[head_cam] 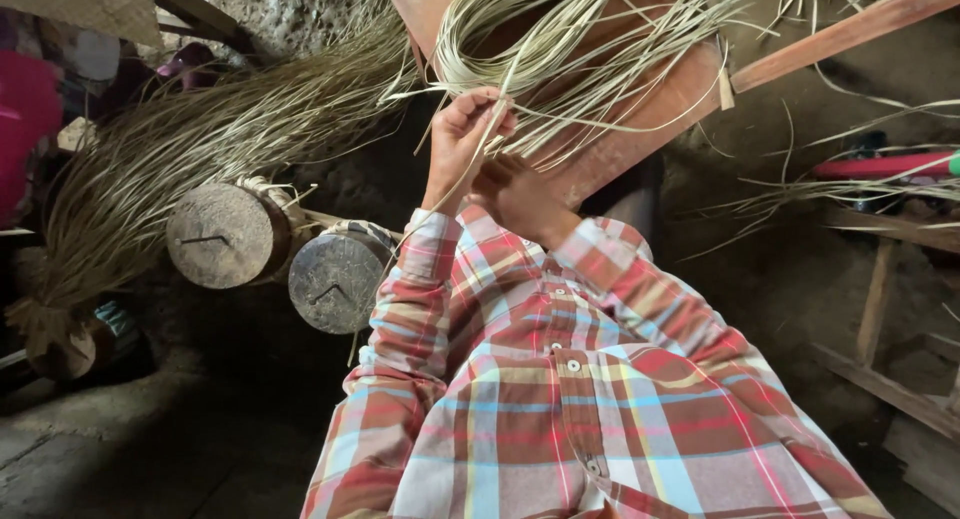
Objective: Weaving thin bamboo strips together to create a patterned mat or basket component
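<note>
a reddish wooden plank slants across the upper middle, and a loose bundle of pale split fibre strips drapes over its top end, strands hanging down its face. to the right a thinner wooden beam runs off toward the corner. below left, two round log ends, each with a bent metal nail in its face, stick out side by side above the dark earthen floor, a long sheaf of dried grass lying across them.
</note>
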